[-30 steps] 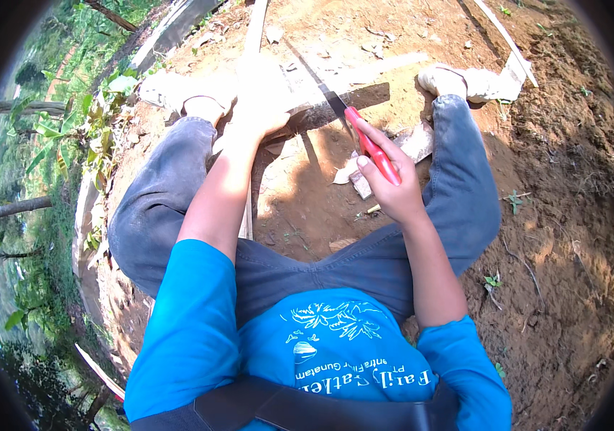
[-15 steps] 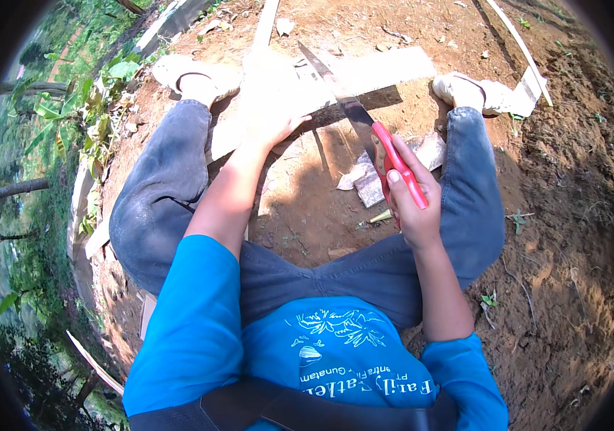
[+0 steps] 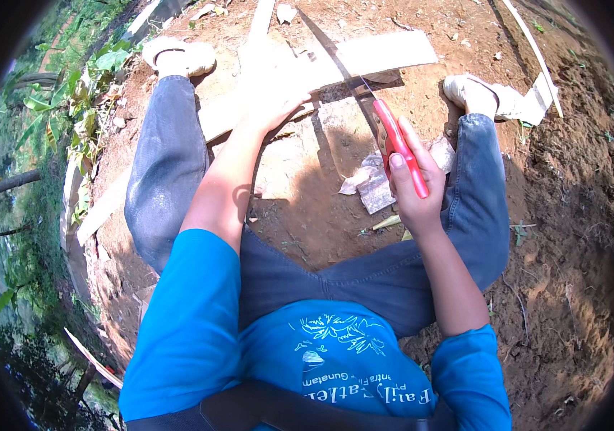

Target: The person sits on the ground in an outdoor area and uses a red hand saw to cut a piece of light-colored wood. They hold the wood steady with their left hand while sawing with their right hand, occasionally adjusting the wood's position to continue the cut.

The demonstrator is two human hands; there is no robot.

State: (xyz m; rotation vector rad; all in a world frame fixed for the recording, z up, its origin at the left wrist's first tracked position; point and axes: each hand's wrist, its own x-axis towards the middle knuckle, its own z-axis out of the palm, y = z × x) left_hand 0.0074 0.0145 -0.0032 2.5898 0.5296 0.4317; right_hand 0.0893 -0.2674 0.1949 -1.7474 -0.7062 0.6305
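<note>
A pale wooden plank (image 3: 382, 59) lies crosswise between my feet, bleached by strong sunlight. My left hand (image 3: 276, 106) bears on its left part, thumb stretched along the near edge; glare washes out the other fingers. In my right hand (image 3: 419, 185) is a handsaw with a red handle (image 3: 402, 147), my fingers wrapped round the grip and the thumb on top. Its dark blade (image 3: 330, 49) slants away to the upper left, across the plank to the right of my left hand.
Under my left hand another board (image 3: 217, 116) slants out. A narrow strip of wood (image 3: 262, 20) runs away at the top. Scraps and dry leaves (image 3: 375, 188) lie on the brown soil between my legs. A thin curved strip (image 3: 529, 47) is at far right; green plants (image 3: 98, 86) border the left.
My right hand and the saw have moved slightly away from me, with the blade reaching farther past the plank. My left hand stays on the plank. The whole view has shifted a little.
</note>
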